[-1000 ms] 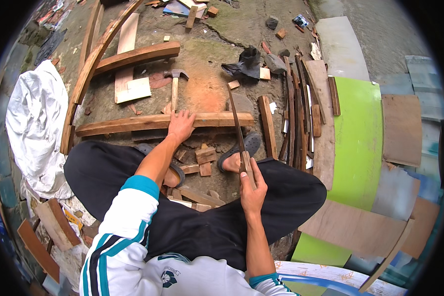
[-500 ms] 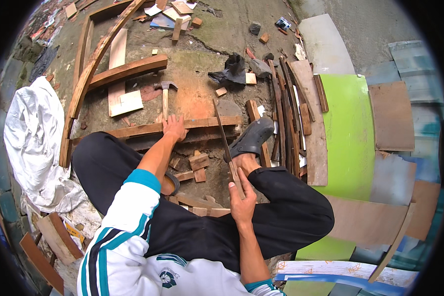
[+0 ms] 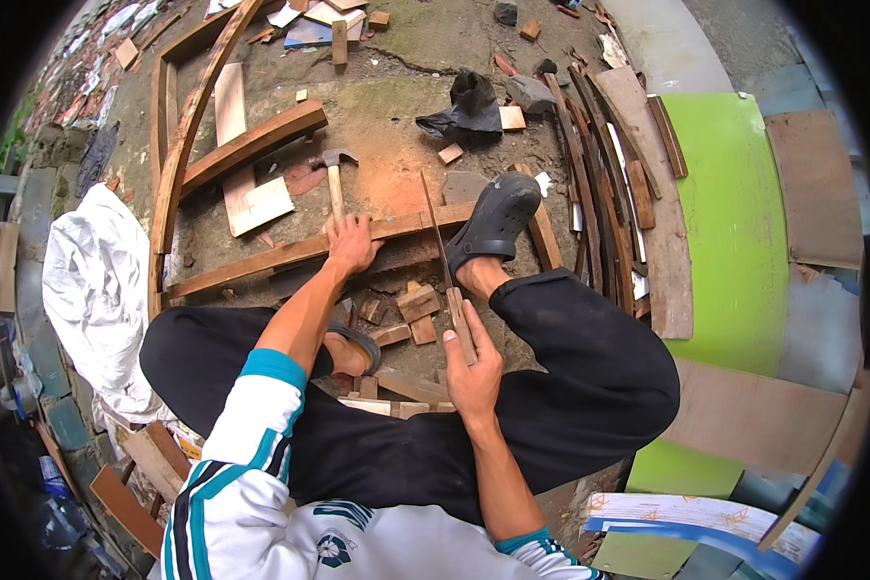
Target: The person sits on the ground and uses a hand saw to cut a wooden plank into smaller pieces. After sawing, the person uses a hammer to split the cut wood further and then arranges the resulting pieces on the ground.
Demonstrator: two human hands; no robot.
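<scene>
Your left hand [image 3: 351, 244] presses flat, fingers spread, on the long wooden batten [image 3: 290, 253] lying across the ground, just below the hammer [image 3: 333, 179]. Your right hand [image 3: 474, 367] is clamped around the wooden handle of a handsaw [image 3: 439, 246], its thin blade reaching up to the batten beside your dark clog [image 3: 493, 220]. Small wood offcuts [image 3: 411, 314] lie between your legs.
</scene>
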